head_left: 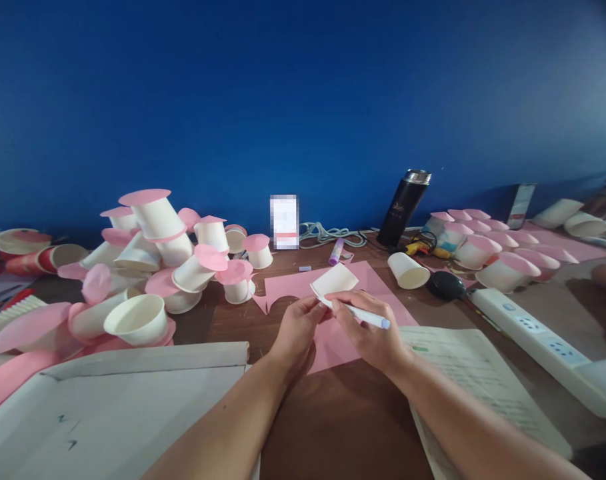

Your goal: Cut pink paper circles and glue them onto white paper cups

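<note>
A plain white paper cup (335, 280) lies tilted between my hands, above a sheet of pink paper (335, 347). My left hand (297, 327) is closed on its near edge, the fingertips partly hidden. In my right hand (370, 333), a slim white marker pen (365, 315) with a pale blue end is gripped like a writing tool. Its tip points left at the cup's edge; whether it touches cannot be seen. A short pale pen cap (305, 269) rests beyond the pink sheet. Close by on the right, another white paper cup (407, 271) lies on its side.
Paper cups with pink discs (203, 267) are heaped on the left; more pink-topped cups (503, 250) stand at right. A power strip (537, 343), booklet (467, 373), black flask (404, 208), glue stick (336, 251), upright phone (284, 223) and white box (133, 413) surround the workspace.
</note>
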The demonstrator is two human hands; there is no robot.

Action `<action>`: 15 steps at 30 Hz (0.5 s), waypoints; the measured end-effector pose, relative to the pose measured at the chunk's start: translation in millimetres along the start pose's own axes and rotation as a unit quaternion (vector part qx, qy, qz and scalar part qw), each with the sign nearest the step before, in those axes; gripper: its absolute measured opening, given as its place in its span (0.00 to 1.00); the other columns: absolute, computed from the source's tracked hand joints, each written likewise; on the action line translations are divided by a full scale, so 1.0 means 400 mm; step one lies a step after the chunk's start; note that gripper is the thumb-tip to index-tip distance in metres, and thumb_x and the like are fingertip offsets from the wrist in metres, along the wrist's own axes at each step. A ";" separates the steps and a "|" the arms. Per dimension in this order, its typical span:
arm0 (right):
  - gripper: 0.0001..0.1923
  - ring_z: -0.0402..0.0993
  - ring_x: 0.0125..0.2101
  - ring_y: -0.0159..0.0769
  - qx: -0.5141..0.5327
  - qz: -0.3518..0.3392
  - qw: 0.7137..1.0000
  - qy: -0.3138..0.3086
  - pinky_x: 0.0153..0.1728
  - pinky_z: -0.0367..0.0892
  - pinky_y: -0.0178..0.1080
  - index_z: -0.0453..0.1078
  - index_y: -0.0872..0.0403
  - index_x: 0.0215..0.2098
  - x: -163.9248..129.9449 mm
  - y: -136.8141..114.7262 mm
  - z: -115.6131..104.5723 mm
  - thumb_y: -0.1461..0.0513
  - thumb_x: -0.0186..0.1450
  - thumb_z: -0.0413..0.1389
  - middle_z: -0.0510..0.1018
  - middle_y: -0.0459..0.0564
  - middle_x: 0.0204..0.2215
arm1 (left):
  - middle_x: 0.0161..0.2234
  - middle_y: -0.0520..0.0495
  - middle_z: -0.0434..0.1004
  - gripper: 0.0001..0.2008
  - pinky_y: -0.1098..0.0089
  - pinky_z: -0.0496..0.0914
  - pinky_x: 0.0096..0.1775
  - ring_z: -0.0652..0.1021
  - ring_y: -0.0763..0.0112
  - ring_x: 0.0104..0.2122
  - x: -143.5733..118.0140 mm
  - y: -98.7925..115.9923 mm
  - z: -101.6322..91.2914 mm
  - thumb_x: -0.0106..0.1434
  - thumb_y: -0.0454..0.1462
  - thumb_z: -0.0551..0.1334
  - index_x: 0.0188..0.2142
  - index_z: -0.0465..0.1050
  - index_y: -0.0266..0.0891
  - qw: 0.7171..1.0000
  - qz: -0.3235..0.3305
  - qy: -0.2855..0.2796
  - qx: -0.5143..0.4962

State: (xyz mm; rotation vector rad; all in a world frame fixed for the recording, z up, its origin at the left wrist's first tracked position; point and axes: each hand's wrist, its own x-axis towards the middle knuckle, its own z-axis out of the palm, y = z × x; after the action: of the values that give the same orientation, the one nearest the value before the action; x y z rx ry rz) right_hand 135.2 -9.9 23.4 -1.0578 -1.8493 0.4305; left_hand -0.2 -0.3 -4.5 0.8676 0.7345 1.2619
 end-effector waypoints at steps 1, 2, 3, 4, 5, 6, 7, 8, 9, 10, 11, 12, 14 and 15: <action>0.08 0.76 0.36 0.35 -0.007 -0.003 1.000 0.013 0.39 0.68 0.35 0.76 0.52 0.38 0.001 0.000 0.000 0.63 0.66 0.54 0.81 0.48 0.34 | 0.33 0.44 0.78 0.12 0.68 0.65 0.41 0.73 0.70 0.32 -0.001 -0.002 0.001 0.54 0.39 0.67 0.37 0.80 0.34 1.000 0.001 0.006 -0.003; 0.08 0.76 0.36 0.35 -0.011 -0.006 1.000 0.019 0.39 0.67 0.35 0.75 0.52 0.37 0.002 0.001 0.000 0.63 0.66 0.54 0.81 0.48 0.34 | 0.33 0.44 0.78 0.12 0.68 0.65 0.41 0.72 0.71 0.32 0.000 -0.004 0.001 0.54 0.39 0.67 0.37 0.80 0.34 1.000 0.001 0.015 -0.006; 0.08 0.76 0.36 0.35 -0.011 -0.010 1.000 0.019 0.39 0.67 0.35 0.75 0.52 0.37 0.003 0.001 -0.001 0.63 0.66 0.54 0.81 0.48 0.34 | 0.32 0.44 0.78 0.12 0.69 0.65 0.41 0.72 0.71 0.32 0.001 -0.008 -0.002 0.55 0.39 0.67 0.37 0.79 0.34 1.000 0.002 0.021 -0.008; 0.08 0.76 0.35 0.35 -0.009 -0.014 1.000 0.016 0.38 0.67 0.35 0.75 0.52 0.37 0.003 0.001 -0.003 0.63 0.66 0.54 0.81 0.47 0.33 | 0.32 0.44 0.77 0.12 0.69 0.65 0.40 0.71 0.72 0.32 0.003 -0.011 -0.006 0.55 0.38 0.67 0.37 0.79 0.34 1.000 0.002 0.027 -0.007; 0.08 0.76 0.34 0.34 -0.005 -0.016 1.000 0.011 0.38 0.67 0.34 0.75 0.52 0.37 0.003 0.001 -0.005 0.63 0.66 0.53 0.81 0.47 0.33 | 0.31 0.44 0.77 0.11 0.70 0.65 0.39 0.71 0.72 0.31 0.006 -0.014 -0.010 0.55 0.38 0.67 0.36 0.79 0.33 1.000 0.003 0.030 -0.003; 0.08 0.76 0.33 0.33 -0.001 -0.017 1.000 0.006 0.37 0.67 0.34 0.75 0.52 0.38 0.002 0.001 -0.007 0.63 0.66 0.53 0.81 0.46 0.32 | 0.30 0.44 0.76 0.11 0.70 0.65 0.39 0.71 0.72 0.31 0.009 -0.015 -0.014 0.55 0.38 0.67 0.35 0.79 0.33 0.999 0.003 0.033 0.002; 0.08 0.76 0.32 0.33 0.001 -0.016 1.000 0.004 0.37 0.67 0.34 0.75 0.52 0.38 0.001 0.001 -0.008 0.63 0.66 0.53 0.80 0.46 0.32 | 0.29 0.45 0.76 0.10 0.70 0.65 0.39 0.71 0.72 0.30 0.011 -0.016 -0.018 0.55 0.38 0.67 0.34 0.79 0.33 0.999 0.004 0.034 0.008; 0.08 0.76 0.32 0.33 0.000 -0.012 1.000 0.006 0.37 0.67 0.34 0.75 0.52 0.38 0.000 0.000 -0.008 0.63 0.66 0.53 0.80 0.46 0.31 | 0.29 0.45 0.76 0.10 0.70 0.65 0.39 0.70 0.72 0.30 0.013 -0.015 -0.020 0.54 0.38 0.67 0.34 0.79 0.33 0.999 0.004 0.034 0.013; 0.07 0.76 0.32 0.33 -0.002 -0.006 1.000 0.013 0.37 0.67 0.33 0.74 0.52 0.37 -0.001 0.000 -0.007 0.63 0.66 0.53 0.80 0.46 0.31 | 0.29 0.45 0.75 0.10 0.70 0.65 0.39 0.70 0.73 0.30 0.013 -0.013 -0.020 0.54 0.38 0.67 0.33 0.79 0.33 0.999 0.003 0.033 0.014; 0.07 0.76 0.32 0.33 -0.006 0.003 1.000 0.023 0.36 0.67 0.34 0.74 0.52 0.36 -0.002 0.001 -0.005 0.63 0.66 0.53 0.80 0.46 0.31 | 0.29 0.45 0.75 0.10 0.70 0.65 0.40 0.71 0.72 0.30 0.013 -0.011 -0.019 0.54 0.39 0.67 0.33 0.79 0.33 0.999 0.001 0.032 0.012; 0.07 0.76 0.32 0.34 -0.009 0.013 0.999 0.034 0.36 0.67 0.34 0.74 0.53 0.35 -0.002 0.001 -0.003 0.62 0.66 0.53 0.80 0.47 0.31 | 0.29 0.45 0.75 0.10 0.69 0.65 0.40 0.71 0.72 0.31 0.012 -0.009 -0.017 0.54 0.39 0.67 0.33 0.79 0.33 0.999 -0.001 0.031 0.008; 0.07 0.76 0.32 0.34 -0.012 0.023 0.999 0.043 0.35 0.67 0.34 0.74 0.53 0.34 -0.001 0.003 -0.001 0.62 0.66 0.53 0.80 0.47 0.31 | 0.29 0.45 0.75 0.11 0.69 0.65 0.41 0.71 0.72 0.31 0.011 -0.008 -0.014 0.54 0.40 0.67 0.32 0.79 0.33 0.999 -0.003 0.031 0.004; 0.07 0.76 0.31 0.34 -0.022 0.037 0.998 0.055 0.34 0.66 0.34 0.73 0.53 0.32 0.001 0.006 0.001 0.61 0.66 0.54 0.80 0.47 0.30 | 0.28 0.46 0.75 0.11 0.69 0.65 0.41 0.71 0.72 0.31 0.009 -0.009 -0.011 0.54 0.40 0.67 0.32 0.79 0.33 0.999 -0.006 0.036 0.004; 0.07 0.75 0.31 0.34 -0.031 0.039 0.997 0.062 0.34 0.66 0.34 0.73 0.53 0.32 0.002 0.008 0.002 0.61 0.66 0.54 0.79 0.47 0.29 | 0.28 0.46 0.74 0.11 0.70 0.65 0.41 0.71 0.72 0.32 0.009 -0.011 -0.012 0.54 0.40 0.67 0.32 0.79 0.33 0.999 -0.008 0.039 0.007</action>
State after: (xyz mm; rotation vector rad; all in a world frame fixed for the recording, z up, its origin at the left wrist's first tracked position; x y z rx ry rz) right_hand 136.1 -7.2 21.3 -1.1754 -1.7254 0.3478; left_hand -1.6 3.5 -10.5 0.8267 0.8111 1.2833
